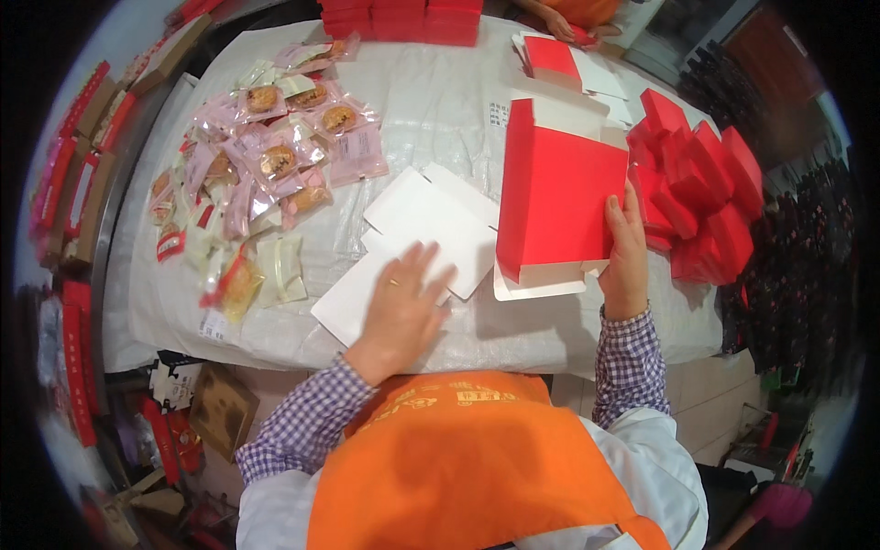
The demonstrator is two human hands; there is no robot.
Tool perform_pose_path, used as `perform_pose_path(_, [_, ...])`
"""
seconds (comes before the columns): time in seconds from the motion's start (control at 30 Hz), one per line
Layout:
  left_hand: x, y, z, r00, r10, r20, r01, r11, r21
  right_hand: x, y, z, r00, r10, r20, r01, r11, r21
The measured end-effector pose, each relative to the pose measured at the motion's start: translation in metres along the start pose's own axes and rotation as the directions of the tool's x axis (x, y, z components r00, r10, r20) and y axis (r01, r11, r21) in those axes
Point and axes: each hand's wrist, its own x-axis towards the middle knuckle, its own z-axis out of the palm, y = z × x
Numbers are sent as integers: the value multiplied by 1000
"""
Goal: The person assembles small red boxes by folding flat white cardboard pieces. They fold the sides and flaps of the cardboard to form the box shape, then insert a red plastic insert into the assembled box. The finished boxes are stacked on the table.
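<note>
A red cardboard box [568, 197] with white inner flaps sticking out at its ends is in my right hand [626, 252], gripped by its right side and raised over the table. My left hand [403, 307] is open, its fingers spread and a little blurred, above or on a flat white box blank [440, 220]. Whether the fingertips touch the card, I cannot tell. The blank's white inner side faces up, and part of it lies hidden under the hand. Left of it spreads a heap of wrapped pastries [278, 162] in clear and pink packets.
Several closed red boxes [701, 183] are piled at the right edge of the covered table [431, 82]. A stack of red boxes [403, 20] stands at the far edge. Beyond, another person's hands [573, 27] hold something red, near another red-and-white box blank [555, 60].
</note>
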Motion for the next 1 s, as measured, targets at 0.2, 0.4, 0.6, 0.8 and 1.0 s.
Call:
perform_pose_path(0.2, [13, -39, 74, 939, 7, 344, -66, 985, 158, -8, 18, 7, 1000, 27, 15, -29, 996, 89])
perform_pose_path(0.4, [75, -74, 105, 914, -400, 59, 402, 881, -249, -9, 23, 35, 991, 30, 127, -45, 992, 122])
perform_pose_path(0.6, [59, -15, 11, 867, -478, -139, -1, 278, -961, -27, 33, 33, 987, 36, 158, -33, 999, -25])
perform_pose_path(0.8, [39, 14, -16, 915, -376, -143, 83, 524, -848, -59, 40, 49, 967, 42, 251, -11, 992, -122])
perform_pose_path(1.0, [22, 37, -16, 901, -408, -149, 138, 594, -793, -82, 36, 46, 968, 50, 246, -16, 990, -138])
